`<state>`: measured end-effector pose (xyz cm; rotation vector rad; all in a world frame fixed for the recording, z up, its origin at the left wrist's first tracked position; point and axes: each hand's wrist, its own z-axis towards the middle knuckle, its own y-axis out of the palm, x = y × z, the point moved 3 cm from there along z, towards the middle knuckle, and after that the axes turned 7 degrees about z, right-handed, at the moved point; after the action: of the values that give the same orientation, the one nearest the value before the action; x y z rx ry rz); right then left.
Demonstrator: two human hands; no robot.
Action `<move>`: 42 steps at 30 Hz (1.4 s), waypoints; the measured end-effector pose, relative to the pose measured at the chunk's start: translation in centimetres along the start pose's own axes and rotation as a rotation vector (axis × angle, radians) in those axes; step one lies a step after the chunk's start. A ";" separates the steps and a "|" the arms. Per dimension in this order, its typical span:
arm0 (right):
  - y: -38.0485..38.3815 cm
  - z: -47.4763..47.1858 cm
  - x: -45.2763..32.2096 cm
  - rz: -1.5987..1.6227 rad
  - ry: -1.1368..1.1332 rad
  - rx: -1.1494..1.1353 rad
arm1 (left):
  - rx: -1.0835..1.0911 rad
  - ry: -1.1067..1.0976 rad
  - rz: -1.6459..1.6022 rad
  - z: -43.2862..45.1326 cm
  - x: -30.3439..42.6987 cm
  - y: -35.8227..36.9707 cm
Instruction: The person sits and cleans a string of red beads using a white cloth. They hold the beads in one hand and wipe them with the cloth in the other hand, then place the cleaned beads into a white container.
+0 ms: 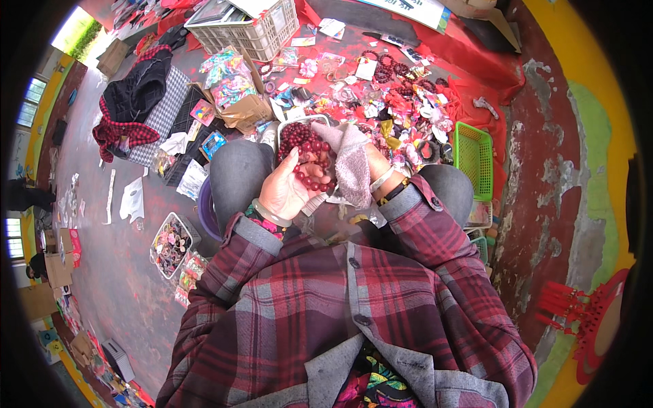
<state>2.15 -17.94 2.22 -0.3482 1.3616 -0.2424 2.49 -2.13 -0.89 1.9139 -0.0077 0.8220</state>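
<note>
Between my knees, my left hand (285, 191) holds a string of dark red round beads (312, 181), which loops over the fingers. A pale pinkish cloth (349, 166) hangs from my right hand (376, 166), gripped close beside the beads. Behind the hands stands a white-rimmed basket (304, 119) with more dark red bead strings (296, 136) heaped in it. The cloth covers part of the right fingers and the basket's right side.
Hair ties and trinkets (408, 109) spread over a red cloth ahead. A green plastic basket (474, 158) sits by my right knee. To the left are a cardboard box (245, 109), a purple basin (205, 209) and a white basket of small accessories (173, 245). A grey crate (255, 38) stands farther off.
</note>
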 end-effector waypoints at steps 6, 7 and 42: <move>-1.0 -0.2 1.6 1.304 0.648 0.296 | -0.033 0.187 -0.103 0.0 1.2 -0.1; -1.4 0.1 3.1 1.263 0.781 0.286 | -0.008 0.205 -0.104 0.0 1.3 -0.1; -2.8 -7.5 2.9 -0.985 0.265 -0.414 | 0.152 -0.038 0.826 2.8 9.0 -1.6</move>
<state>-4.54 -22.39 -0.56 -1.3719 1.4007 -0.8431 11.51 -0.57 1.99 2.0692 -0.8241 1.3472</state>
